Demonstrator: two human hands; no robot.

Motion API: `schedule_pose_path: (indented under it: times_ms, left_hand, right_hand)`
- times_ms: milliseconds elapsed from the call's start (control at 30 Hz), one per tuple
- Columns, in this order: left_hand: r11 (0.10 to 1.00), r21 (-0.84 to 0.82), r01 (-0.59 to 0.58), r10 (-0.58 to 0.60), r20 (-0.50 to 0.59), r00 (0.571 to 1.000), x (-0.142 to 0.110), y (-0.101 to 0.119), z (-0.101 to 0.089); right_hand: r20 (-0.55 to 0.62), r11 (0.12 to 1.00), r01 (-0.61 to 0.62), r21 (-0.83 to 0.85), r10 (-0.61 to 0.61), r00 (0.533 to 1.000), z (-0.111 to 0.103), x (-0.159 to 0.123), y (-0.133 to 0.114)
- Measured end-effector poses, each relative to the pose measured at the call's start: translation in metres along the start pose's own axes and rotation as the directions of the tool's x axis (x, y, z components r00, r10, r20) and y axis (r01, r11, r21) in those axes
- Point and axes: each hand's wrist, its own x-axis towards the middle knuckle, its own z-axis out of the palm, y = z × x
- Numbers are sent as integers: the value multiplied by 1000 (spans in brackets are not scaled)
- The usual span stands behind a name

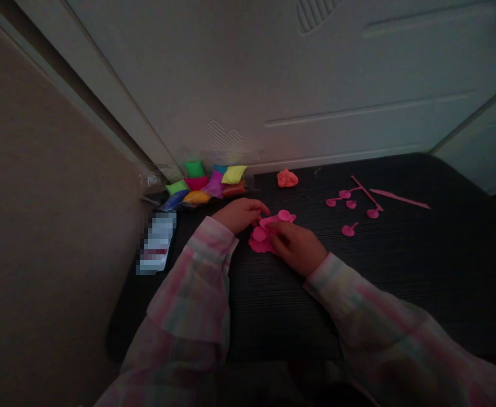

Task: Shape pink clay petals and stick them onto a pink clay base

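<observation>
A bright pink clay piece [259, 244] with rounded, petal-like discs lies on the dark table between my two hands. From its left and far side, my left hand [240, 215] curls its fingers around the edge, with the fingertips partly hidden. My right hand [299, 247] comes in from the right, thumb and fingers pinched on the clay and covering part of it. Small pink discs with thin stems [348, 230] lie to the right, beside a pink stick-like tool [367, 193] and a long, flat pink modelling tool [400, 198].
A lump of orange clay [287, 178] sits near the back edge of the black table [268, 316]. Colourful clay packets [197, 196] in clear plastic are at the back left. A phone [158, 243] with a lit screen lies left of my left arm. A white panel [336, 73] rises behind.
</observation>
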Motion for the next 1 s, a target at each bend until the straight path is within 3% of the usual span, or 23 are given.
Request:
schedule_pose_path:
  times_ms: [200,333,633,833,1000]
  left_hand:
    - [981,-96,169,-176,-76,981,-3,-6,2]
    - [947,-203,250,-259,-22,966,-11,-12,8]
    - [837,-523,158,-224,-65,972,-25,-20,23]
    - [691,-712,127,-243,-64,968,-27,-23,30]
    - [626,-777,67,-153,-38,987,-25,-27,35]
  right_hand:
    - [-6,1000,-24,3,24,1000,1,0,0]
    - [-27,999,-33,33,34,999,1,3,0]
    - [-34,988,-71,140,77,996,-2,-1,0]
    - [-65,974,-120,191,135,989,-2,-3,2]
    - [-46,963,-179,202,191,980,-1,-8,7]
